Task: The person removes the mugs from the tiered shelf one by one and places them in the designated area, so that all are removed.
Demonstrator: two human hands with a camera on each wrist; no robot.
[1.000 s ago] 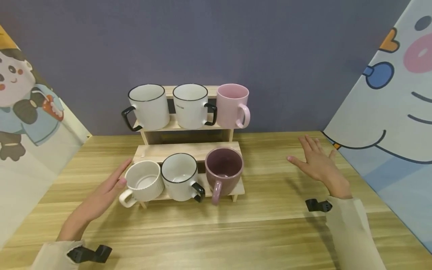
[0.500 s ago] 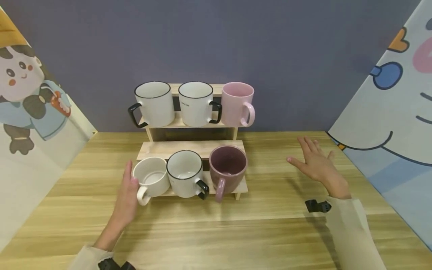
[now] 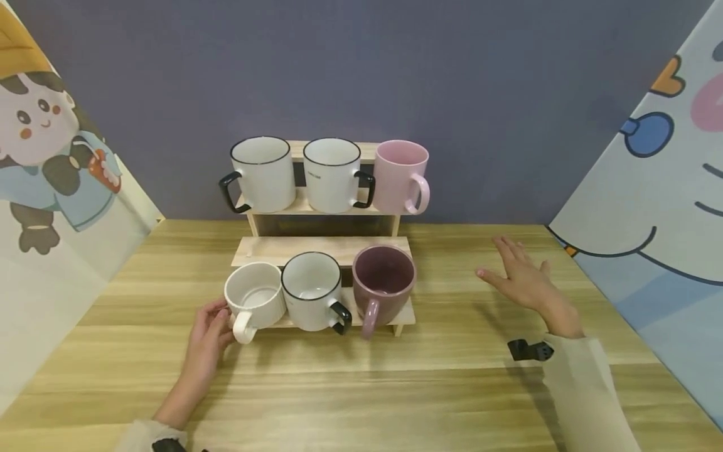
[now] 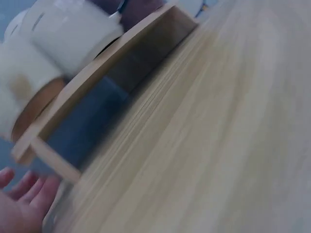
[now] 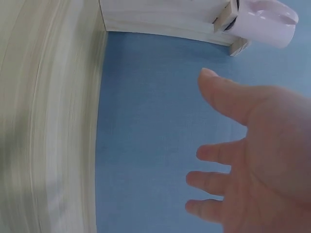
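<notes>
On the lower tier of a wooden rack (image 3: pixel 322 250), a small white ribbed cup (image 3: pixel 265 312) stands at the left, its handle pointing to the front. Beside its lower left side is my left hand (image 3: pixel 206 342), fingers loosely bent with nothing between them. In the left wrist view this hand (image 4: pixel 24 206) is near the rack's end leg (image 4: pixel 56 160); contact is hard to tell. A white mug with a black rim (image 3: pixel 307 312) and a purple mug (image 3: pixel 377 306) fill out that tier. My right hand (image 3: pixel 525 282) is spread over the table at the right, holding nothing.
The upper tier bears two white mugs with black handles, the left one (image 3: pixel 265 185) and the middle one (image 3: pixel 330 188), and a pink mug (image 3: pixel 395 182). Behind stands a grey-blue wall (image 3: pixel 480 113). Printed panels flank the wooden table (image 3: pixel 361 389).
My left hand has moved right to the ribbed cup, then down off its side, fingers now bent. The cup's handle has swung from the left to the front. My right hand hardly moves.
</notes>
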